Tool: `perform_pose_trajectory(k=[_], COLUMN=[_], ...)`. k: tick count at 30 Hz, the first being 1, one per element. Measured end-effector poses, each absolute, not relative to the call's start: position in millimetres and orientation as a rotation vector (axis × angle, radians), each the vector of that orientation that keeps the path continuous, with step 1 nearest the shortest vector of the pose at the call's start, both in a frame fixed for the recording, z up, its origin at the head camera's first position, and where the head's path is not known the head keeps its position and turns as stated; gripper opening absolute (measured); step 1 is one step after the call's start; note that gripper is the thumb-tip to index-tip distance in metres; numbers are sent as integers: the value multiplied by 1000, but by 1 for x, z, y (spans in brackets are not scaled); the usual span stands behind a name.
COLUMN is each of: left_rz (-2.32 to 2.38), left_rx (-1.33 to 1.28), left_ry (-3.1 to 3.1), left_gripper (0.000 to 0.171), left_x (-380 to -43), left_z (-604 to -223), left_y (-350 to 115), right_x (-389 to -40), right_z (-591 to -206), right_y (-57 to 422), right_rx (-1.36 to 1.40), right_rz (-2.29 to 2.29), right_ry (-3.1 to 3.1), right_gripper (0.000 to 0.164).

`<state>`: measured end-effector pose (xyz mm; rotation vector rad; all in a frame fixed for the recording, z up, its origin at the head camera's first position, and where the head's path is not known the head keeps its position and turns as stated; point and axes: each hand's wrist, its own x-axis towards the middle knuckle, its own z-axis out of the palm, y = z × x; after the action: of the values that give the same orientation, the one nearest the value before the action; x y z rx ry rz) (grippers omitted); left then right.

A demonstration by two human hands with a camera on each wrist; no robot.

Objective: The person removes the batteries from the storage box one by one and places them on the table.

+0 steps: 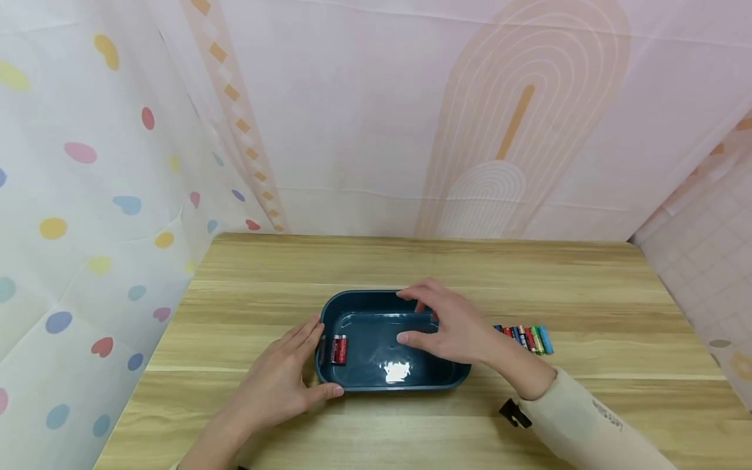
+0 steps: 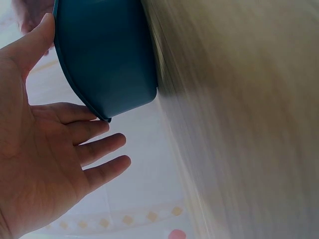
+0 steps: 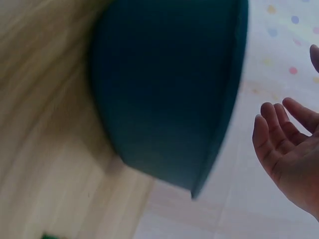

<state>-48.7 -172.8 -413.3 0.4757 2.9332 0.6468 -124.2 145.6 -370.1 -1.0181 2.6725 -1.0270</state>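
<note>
A dark blue rectangular dish (image 1: 393,387) with rounded corners stands on the table. Two red batteries (image 1: 339,350) lie side by side inside it, near its left wall. My left hand (image 1: 282,375) rests against the dish's left end, with thumb and fingertips touching the rim (image 2: 75,89) and the fingers fairly straight. Above the right half of the dish is my right hand (image 1: 449,323), thumb and fingers spread apart and nothing between them. In the right wrist view, the right hand (image 3: 291,149) appears beyond the dish wall (image 3: 164,89).
Several batteries (image 1: 531,339) in blue, red, green and other colours lie in a row to the right of the dish, partly hidden by my right forearm. The wooden table (image 1: 264,261) meets patterned curtains (image 1: 364,130) at the back and sides.
</note>
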Motion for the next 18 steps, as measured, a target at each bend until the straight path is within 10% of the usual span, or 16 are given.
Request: perform_pose_trajectory(k=[18], left_rz=[632], left_rx=[501], left_ry=[2947], left_gripper=[110], left_x=[-47], left_z=[-412], left_y=[-178], right_x=[-121], right_z=[-406], right_y=[80], right_rx=[-971], right_rz=[-856], right_ry=[2605], right_gripper=[73])
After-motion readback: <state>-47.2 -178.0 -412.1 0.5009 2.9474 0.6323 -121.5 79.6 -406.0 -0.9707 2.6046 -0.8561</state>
